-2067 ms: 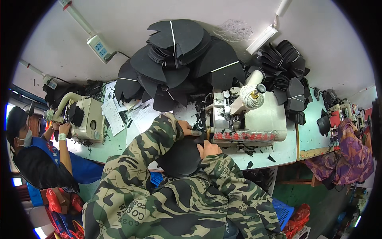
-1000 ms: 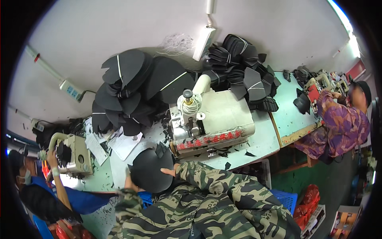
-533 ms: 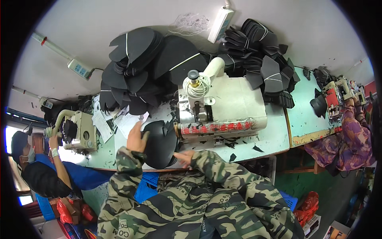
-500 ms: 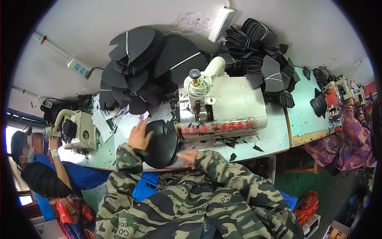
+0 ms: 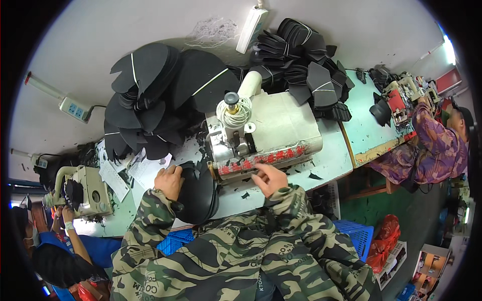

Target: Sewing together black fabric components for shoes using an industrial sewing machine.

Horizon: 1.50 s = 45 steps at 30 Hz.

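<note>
A stack of flat black cut pieces (image 5: 197, 198) with rounded edges lies at the table's front edge, left of an off-white bench machine (image 5: 286, 123). My left hand (image 5: 169, 181) is closed at the stack's left edge, fingers bent over its upper left side; the thumb is hard to make out. Just in front of the machine's scuffed red-marked front, my right hand (image 5: 271, 179) hovers with fingers apart and nothing in them. A dark knob (image 5: 231, 99) with a coil of pale cord round it tops the machine's head.
Tied bundles of black pieces (image 5: 145, 95) are piled at the back left, more bundles (image 5: 321, 85) behind the machine. Paper sheets (image 5: 148, 168) lie by my left hand. Co-workers sit at similar machines (image 5: 88, 193) on both sides. A blue crate (image 5: 354, 236) stands low at right.
My left hand has come down onto the stack's edge. My right hand has left the stack's right side and moved right, up before the machine. The view has shifted right.
</note>
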Motion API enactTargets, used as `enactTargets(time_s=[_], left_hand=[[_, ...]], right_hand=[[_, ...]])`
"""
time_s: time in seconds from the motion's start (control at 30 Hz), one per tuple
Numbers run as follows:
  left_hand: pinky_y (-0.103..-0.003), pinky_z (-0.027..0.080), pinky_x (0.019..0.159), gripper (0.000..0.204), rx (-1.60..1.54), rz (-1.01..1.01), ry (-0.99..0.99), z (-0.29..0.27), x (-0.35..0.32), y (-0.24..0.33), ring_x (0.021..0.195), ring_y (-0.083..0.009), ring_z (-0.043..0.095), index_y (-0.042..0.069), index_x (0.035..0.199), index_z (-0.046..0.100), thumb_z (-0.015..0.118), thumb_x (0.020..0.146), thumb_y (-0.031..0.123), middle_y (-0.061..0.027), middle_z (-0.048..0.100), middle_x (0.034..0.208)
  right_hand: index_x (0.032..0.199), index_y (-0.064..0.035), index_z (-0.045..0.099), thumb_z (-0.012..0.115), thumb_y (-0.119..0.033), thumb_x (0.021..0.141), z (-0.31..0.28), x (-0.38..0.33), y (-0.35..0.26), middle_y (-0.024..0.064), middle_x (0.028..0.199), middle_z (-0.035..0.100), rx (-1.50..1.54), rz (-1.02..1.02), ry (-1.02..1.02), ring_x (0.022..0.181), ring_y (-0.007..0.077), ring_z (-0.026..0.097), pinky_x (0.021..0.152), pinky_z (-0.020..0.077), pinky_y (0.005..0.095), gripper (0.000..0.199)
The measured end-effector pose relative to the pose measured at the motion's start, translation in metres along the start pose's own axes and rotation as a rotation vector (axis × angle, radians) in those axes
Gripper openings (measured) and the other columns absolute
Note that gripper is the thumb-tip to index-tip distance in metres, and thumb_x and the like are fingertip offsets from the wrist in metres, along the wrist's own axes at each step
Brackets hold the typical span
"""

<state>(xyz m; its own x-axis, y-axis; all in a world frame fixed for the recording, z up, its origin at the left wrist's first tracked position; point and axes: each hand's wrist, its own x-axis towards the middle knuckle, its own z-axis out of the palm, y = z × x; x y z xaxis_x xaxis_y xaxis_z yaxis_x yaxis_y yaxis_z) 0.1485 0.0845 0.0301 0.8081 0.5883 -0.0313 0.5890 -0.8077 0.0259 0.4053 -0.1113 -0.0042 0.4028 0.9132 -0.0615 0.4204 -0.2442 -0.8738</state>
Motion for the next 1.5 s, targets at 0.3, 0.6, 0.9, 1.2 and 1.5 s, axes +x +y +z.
enactTargets(time_s=[0.3, 0.6, 0.9, 1.2, 1.5], left_hand=[[-0.041, 0.045, 0.065, 0.024, -0.414, 0.017, 0.467, 0.003, 0.086, 0.017, 0.077, -0.0321, 0.057, 0.012, 0.101, 0.057, 0.059, 0.077, 0.017, -0.0104, 0.058, 0.082], [-0.044, 0.048, 0.064, 0.023, -0.392, -0.076, 0.088, 0.013, 0.201, 0.045, 0.076, -0.0356, 0.061, 0.008, 0.089, 0.050, 0.061, 0.074, 0.021, -0.0136, 0.060, 0.085], [-0.041, 0.051, 0.062, 0.025, -0.211, -0.055, 0.095, 0.002, 0.188, 0.055, 0.074, -0.0315, 0.064, 0.007, 0.097, 0.051, 0.057, 0.076, 0.021, -0.0126, 0.059, 0.090], [-0.037, 0.051, 0.062, 0.028, -0.128, -0.039, 0.280, 0.006, 0.187, 0.056, 0.084, -0.0244, 0.058, 0.009, 0.094, 0.056, 0.063, 0.072, 0.026, -0.0058, 0.053, 0.093], [-0.036, 0.051, 0.066, 0.028, -0.183, -0.001, 0.274, 0.005, 0.187, 0.055, 0.085, -0.0219, 0.058, 0.012, 0.091, 0.058, 0.066, 0.070, 0.028, -0.0043, 0.052, 0.090]], right_hand=[[0.097, -0.0082, 0.058, 0.062, -0.019, 0.074, 0.031, 0.025, -0.084, 0.0089, 0.094, 0.056, -0.478, -0.596, -0.059, 0.064, 0.0237, 0.061, 0.053, 0.0504, 0.0351, 0.026], [0.113, 0.0015, 0.055, 0.052, -0.015, 0.071, 0.061, 0.058, -0.039, 0.0214, 0.124, 0.048, -1.085, -0.652, 0.160, 0.047, 0.0165, 0.053, 0.039, 0.0432, 0.0295, 0.045], [0.111, 0.0019, 0.055, 0.053, -0.014, 0.071, 0.070, 0.058, -0.039, 0.0214, 0.125, 0.047, -1.113, -0.648, 0.216, 0.044, 0.0174, 0.053, 0.037, 0.0426, 0.0303, 0.043], [0.111, 0.0032, 0.055, 0.052, -0.015, 0.071, 0.063, 0.058, -0.043, 0.0224, 0.125, 0.047, -1.132, -0.657, 0.213, 0.044, 0.0150, 0.052, 0.037, 0.0423, 0.0276, 0.044], [0.115, 0.0055, 0.053, 0.051, -0.013, 0.071, 0.063, 0.056, -0.040, 0.0244, 0.126, 0.045, -1.145, -0.642, 0.182, 0.043, 0.0150, 0.054, 0.039, 0.0441, 0.0278, 0.047]])
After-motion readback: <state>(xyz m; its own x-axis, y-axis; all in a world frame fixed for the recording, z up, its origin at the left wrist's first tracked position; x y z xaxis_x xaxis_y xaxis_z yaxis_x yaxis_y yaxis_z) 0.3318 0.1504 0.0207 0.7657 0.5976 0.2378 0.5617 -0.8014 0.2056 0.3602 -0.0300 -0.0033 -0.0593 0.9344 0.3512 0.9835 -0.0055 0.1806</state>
